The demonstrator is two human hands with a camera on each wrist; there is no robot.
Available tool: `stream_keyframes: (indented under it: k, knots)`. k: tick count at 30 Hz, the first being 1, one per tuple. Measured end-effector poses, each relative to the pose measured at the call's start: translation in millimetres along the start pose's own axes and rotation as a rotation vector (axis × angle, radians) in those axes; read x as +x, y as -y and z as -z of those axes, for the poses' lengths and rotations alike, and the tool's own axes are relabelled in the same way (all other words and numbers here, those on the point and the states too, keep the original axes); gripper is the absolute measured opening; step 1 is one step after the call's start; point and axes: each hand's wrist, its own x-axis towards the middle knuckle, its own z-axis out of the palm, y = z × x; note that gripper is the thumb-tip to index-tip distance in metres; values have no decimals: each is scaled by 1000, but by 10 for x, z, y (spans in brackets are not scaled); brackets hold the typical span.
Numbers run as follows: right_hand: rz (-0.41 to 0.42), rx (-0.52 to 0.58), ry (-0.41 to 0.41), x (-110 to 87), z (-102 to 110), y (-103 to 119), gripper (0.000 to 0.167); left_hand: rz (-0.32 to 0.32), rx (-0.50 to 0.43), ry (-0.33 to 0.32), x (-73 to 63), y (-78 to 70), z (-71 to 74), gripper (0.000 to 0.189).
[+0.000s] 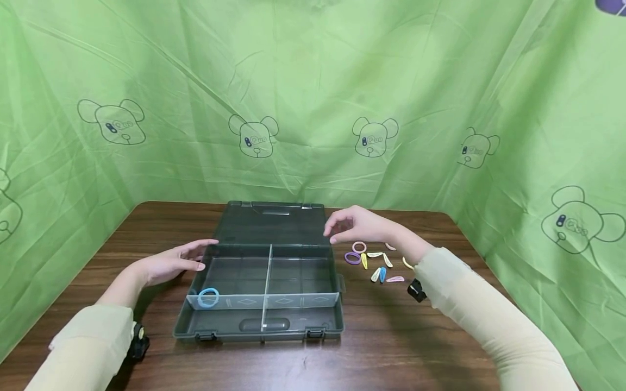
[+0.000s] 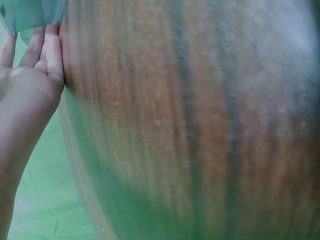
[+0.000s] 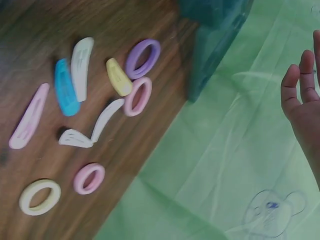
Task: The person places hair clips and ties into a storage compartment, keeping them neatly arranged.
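Note:
A dark grey see-through compartment box lies with its lid folded back. My left hand is at its left side, fingers at the back corner and thumb along the side wall. In the left wrist view those fingers reach to the box's edge. A light blue hair tie is inside, at the left end of the clear lengthwise divider. Above the lid's right edge, my right hand hovers with loosely bent fingers and nothing between them. Near it lie a purple hair tie and a pink hair tie.
Right of the box, several snap hair clips lie on the wooden table: a yellow clip, a blue clip, a pink clip and white ones. A pale yellow hair tie and another pink one lie farther right. Green cloth surrounds the table.

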Motion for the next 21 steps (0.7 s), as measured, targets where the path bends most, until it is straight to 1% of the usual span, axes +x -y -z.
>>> stream_keyframes:
  k: [2,5,8,12,14,17,21]
  knots:
    - [-27,-9,-34,-61,20,-95,17,-1,4,-1,-3,-3,-2,66]
    - [-79,6,-74,-140,29,-240,16,1,5,1,-7,-12,-6,67]
    - [-123,23,-82,-191,12,-388,14,-1,0,-1,-15,-13,-6,67]
    - [-138,25,-75,-230,-26,-601,14,-2,-3,-5,-24,-3,-3,67]
    - [-140,10,-85,-242,-41,-697,17,-1,-3,-4,-23,2,-3,67]
    - [-143,-51,-96,-260,-65,-838,21,-1,1,-5,-15,5,0,66]
    - [-154,-121,-105,-276,-104,-1009,18,-1,13,-9,-6,5,10,65]
